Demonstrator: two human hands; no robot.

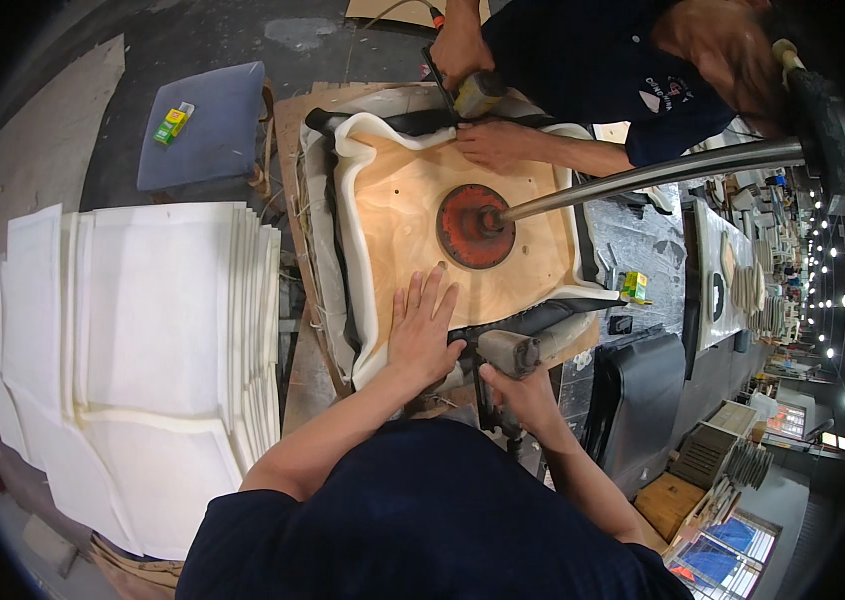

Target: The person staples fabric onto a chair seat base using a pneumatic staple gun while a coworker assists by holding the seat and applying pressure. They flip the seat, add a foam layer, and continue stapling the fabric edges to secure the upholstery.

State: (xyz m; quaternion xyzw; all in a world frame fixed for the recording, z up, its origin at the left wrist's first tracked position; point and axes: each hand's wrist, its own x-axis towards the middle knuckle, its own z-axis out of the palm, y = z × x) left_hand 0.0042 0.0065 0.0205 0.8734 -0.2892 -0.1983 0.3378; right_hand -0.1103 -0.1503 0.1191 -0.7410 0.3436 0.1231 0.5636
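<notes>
A plywood seat board (403,215) lies in front of me, edged with white foam and black upholstery cover (533,312). A round red press plate (461,238) on a metal rod (643,178) bears on its middle. My left hand (423,330) lies on the board's near edge, fingers spread and thumb by the black cover. My right hand (523,390) is wrapped around a staple gun (510,352), its head at the near edge beside my left thumb. Across from me, a co-worker holds another staple gun (481,92) and presses a hand (493,146) onto the far edge.
White foam sheets (158,310) are stacked at left, below a blue padded seat (203,130) bearing a small yellow-green box (173,124). Another such box (635,287) is on the table at right. Folded black covers (638,390) lie near my right arm.
</notes>
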